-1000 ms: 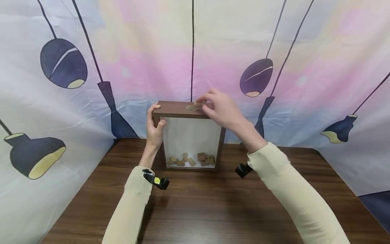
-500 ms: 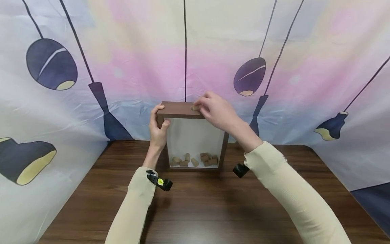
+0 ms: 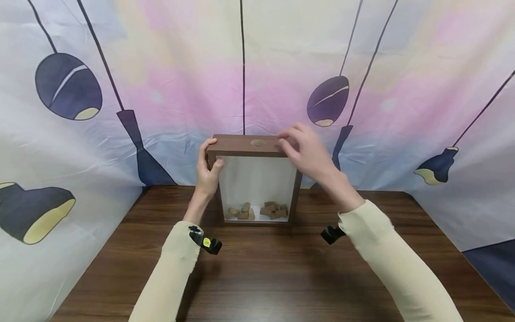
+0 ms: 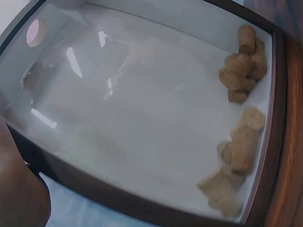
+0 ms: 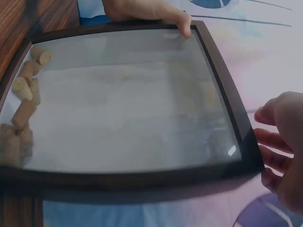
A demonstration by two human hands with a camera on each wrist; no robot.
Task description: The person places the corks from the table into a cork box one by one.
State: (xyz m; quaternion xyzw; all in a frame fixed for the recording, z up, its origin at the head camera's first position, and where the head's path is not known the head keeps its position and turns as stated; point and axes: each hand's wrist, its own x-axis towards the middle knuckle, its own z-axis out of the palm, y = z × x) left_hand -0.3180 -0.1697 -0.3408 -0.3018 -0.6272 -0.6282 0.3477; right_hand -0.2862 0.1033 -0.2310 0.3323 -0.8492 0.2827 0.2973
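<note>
A brown box frame (image 3: 233,143) with a clear front stands upright on the table, a round hole (image 3: 258,143) in its top edge. Several corks (image 3: 242,213) lie in two clusters along its bottom, and the left wrist view shows these corks (image 4: 242,151) closer. My left hand (image 3: 208,172) grips the frame's upper left corner, thumb over the front. To the right of the hole, my right hand (image 3: 310,152) hovers by the top edge with loosely bent fingers. No cork shows between the fingers of my right hand (image 5: 286,142) in the right wrist view.
The dark wooden table (image 3: 273,268) reaches back to a pastel curtain (image 3: 193,67) with printed lamps, close behind the frame. A small black camera sits on the left wrist (image 3: 209,243) and another on the right wrist (image 3: 331,233).
My right hand has let a cork go into the hole and moved right, away from it. The left cork cluster inside has shifted. My left hand keeps its grip on the frame.
</note>
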